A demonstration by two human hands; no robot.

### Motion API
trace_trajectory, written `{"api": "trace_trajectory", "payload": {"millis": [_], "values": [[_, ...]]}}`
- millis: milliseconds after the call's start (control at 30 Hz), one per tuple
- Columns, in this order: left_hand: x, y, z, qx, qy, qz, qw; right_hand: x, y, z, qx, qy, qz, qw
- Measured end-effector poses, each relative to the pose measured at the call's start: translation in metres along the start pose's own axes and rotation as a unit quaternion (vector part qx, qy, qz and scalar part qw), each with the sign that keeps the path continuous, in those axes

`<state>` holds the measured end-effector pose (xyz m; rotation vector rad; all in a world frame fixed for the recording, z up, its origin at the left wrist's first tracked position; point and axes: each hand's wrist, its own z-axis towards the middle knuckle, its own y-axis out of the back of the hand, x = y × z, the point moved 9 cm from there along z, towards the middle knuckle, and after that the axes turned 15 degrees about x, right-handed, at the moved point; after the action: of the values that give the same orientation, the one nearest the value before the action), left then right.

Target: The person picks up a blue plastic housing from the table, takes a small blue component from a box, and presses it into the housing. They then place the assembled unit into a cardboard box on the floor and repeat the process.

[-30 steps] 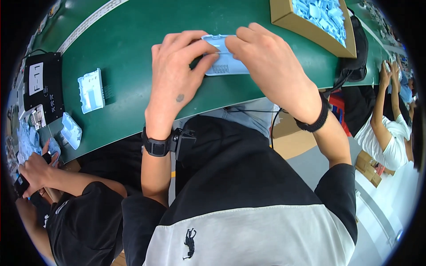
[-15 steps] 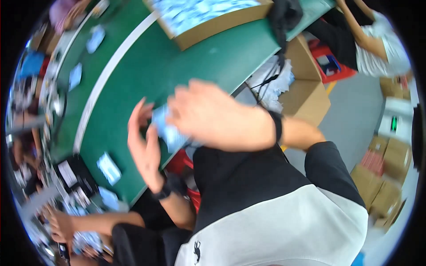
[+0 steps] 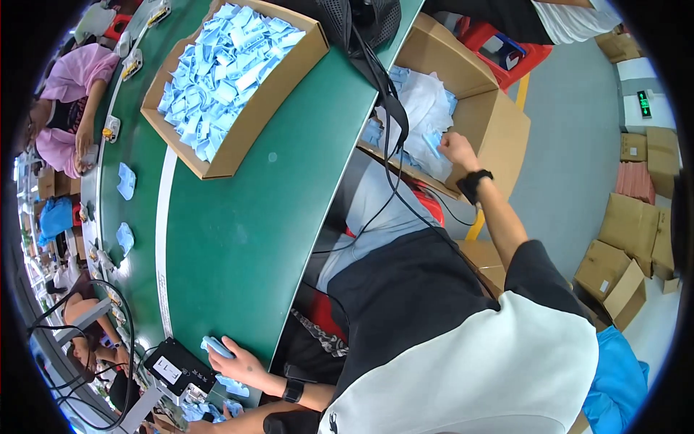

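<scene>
My left hand (image 3: 242, 365) is closed on a light blue plastic piece (image 3: 217, 346) at the near end of the green table (image 3: 238, 267), beside a black box-shaped device (image 3: 178, 370). My right hand (image 3: 459, 150) is stretched out over an open cardboard carton (image 3: 504, 137) to the right of the table. Its fingers pinch a light blue plastic piece (image 3: 432, 142) above white plastic sheeting (image 3: 426, 101) in the carton. More blue pieces show around the sheeting. Other blue pieces (image 3: 233, 385) lie just below my left hand, by another person's arm.
A shallow cardboard tray (image 3: 278, 94) heaped with small blue pieces stands on the far table. A black mesh bag (image 3: 361, 25) and hanging cables (image 3: 394, 108) lie between tray and carton. Co-workers sit along the left line. Stacked cartons (image 3: 614, 224) stand at the right.
My hands were together over the table with a blue piece. They have parted: the right moved out over the carton, the left down toward the device. My view has also shifted.
</scene>
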<state>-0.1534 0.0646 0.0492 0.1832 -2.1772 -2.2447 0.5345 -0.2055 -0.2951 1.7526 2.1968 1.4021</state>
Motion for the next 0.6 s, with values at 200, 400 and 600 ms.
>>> {"api": "trace_trajectory", "payload": {"millis": [200, 400, 600], "values": [[-0.020, -0.009, 0.003, 0.011, -0.045, -0.043, 0.998, -0.058, -0.008, 0.097, -0.134, -0.086, 0.040, 0.986], [-0.048, -0.009, -0.006, -0.046, -0.092, 0.001, 0.995, 0.059, 0.016, 0.053, -0.094, 0.059, 0.170, 0.979], [-0.170, -0.006, -0.001, 0.001, -0.193, -0.104, 0.976, 0.226, 0.187, -0.135, -0.324, 0.303, 0.222, 0.868]]}}
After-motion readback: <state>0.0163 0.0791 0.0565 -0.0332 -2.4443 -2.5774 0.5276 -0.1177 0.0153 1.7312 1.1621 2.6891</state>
